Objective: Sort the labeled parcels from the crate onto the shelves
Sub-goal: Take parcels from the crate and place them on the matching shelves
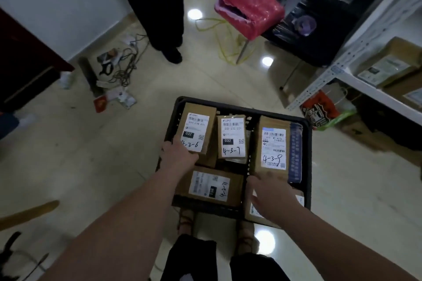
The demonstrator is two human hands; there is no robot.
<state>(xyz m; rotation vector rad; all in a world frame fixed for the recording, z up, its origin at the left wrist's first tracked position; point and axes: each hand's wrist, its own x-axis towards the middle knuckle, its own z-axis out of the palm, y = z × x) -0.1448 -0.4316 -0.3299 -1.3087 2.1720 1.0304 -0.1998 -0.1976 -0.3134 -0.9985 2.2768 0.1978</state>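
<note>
A black crate (307, 143) on the floor holds several brown labeled parcels. My left hand (177, 155) grips the near end of the parcel marked 4-2-6 (197, 131) at the crate's left. My right hand (270, 194) holds the near end of the parcel marked 4-3-9 (272, 146) at the right, fingers curled round its lower edge. Between them stands the parcel marked 4-3-7 (231, 138). A parcel marked 4-2-11 (211, 185) lies flat near the front. Another parcel sits partly hidden under my right hand.
A white metal shelf rack (356, 77) with boxes stands at the right. Another person's dark legs (166, 7) stand beyond the crate. A red wrapped package (249, 10) rests on a stool. Cables and clutter (116, 68) lie on the floor at left.
</note>
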